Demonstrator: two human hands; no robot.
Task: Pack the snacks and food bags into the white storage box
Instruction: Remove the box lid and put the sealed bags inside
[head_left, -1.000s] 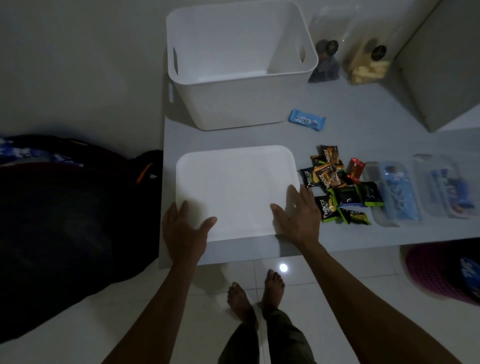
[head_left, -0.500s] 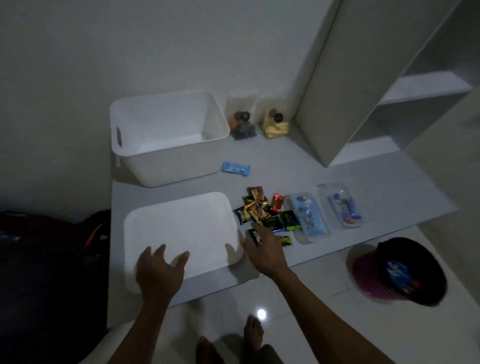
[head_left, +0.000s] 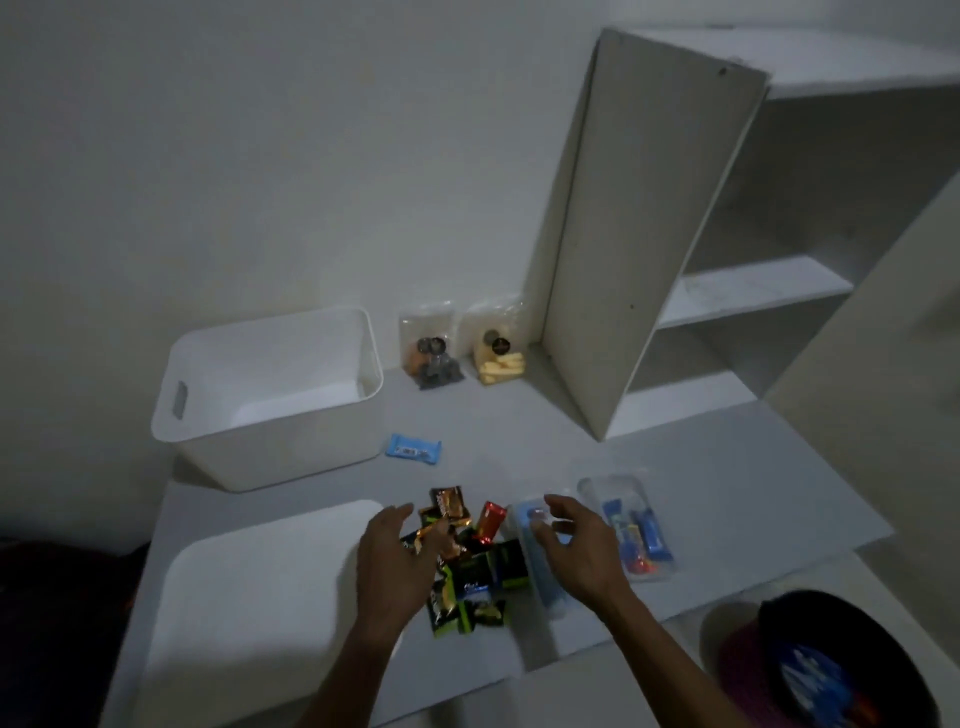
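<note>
The white storage box (head_left: 270, 436) stands open at the back left of the table, with nothing visible inside. Its flat white lid (head_left: 249, 597) lies in front of it. A pile of small snack packets (head_left: 467, 551), black, green, orange and red, lies right of the lid. My left hand (head_left: 397, 564) hovers over the pile's left side, fingers apart. My right hand (head_left: 576, 551) hovers open over a clear bag of blue snacks (head_left: 530, 545). A second clear bag (head_left: 631, 525) lies further right. A single blue bar (head_left: 414, 448) rests near the box. Two food bags (head_left: 434, 345) (head_left: 496, 343) lean on the wall.
A tall white shelf unit (head_left: 644, 234) stands at the back right of the grey table (head_left: 727, 488). A dark round basket (head_left: 831, 665) with a blue item sits on the floor at the lower right. Dark fabric (head_left: 57, 623) lies at the left.
Both hands have left the lid and moved right, the left over the snack pile and the right over the clear bag. The view has tilted up and right.
</note>
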